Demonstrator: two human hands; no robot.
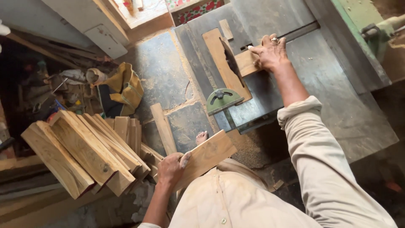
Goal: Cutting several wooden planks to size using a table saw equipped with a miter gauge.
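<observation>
R hand pins small block at saw slot mid-counter, L hand clutches plank; best keep fingers off blade.

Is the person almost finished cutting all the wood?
Hard to say. A pile of wooden pieces already lies on the floor, though I cannot tell whether they are cut. Right now the right hand presses a small wood block beside the saw blade, and the left hand holds a plank away from the saw table, apparently waiting.
</observation>
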